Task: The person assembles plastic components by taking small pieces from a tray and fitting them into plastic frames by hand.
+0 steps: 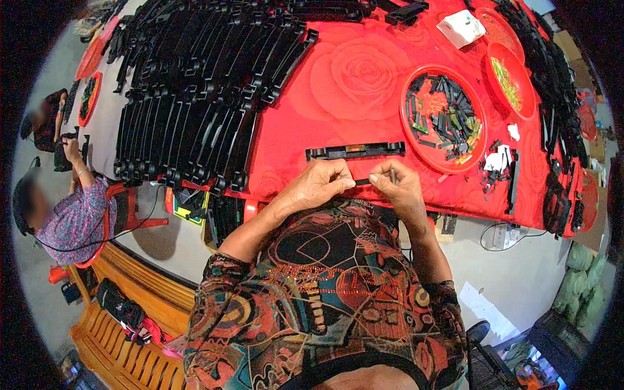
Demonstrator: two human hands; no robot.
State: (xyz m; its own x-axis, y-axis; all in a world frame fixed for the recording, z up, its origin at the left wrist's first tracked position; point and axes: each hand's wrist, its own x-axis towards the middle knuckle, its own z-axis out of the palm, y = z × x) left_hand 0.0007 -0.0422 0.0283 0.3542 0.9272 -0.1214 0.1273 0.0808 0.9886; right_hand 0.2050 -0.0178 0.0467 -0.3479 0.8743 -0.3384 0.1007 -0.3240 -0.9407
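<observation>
At the table's near edge, my left hand (323, 183) pinches one end of a small black strip (362, 182). The fingertips of my right hand (399, 186) close on its other end. A thin dark piece (392, 175) also pokes up between my right fingers, too small to name. Just beyond my hands lies a long black plastic part (338, 153) with an amber-coloured patch at its middle. To the right, a round red tray (404, 107) holds many small black strips and some green and yellowish bits.
Rows of long black plastic parts (188, 130) cover the table's left side. A red tray with yellow-green pieces (507, 84), a white box (461, 29) and black scraps (497, 170) lie right on the red tablecloth (286, 143). Another person (75, 214) sits at left, near a wooden bench (130, 325).
</observation>
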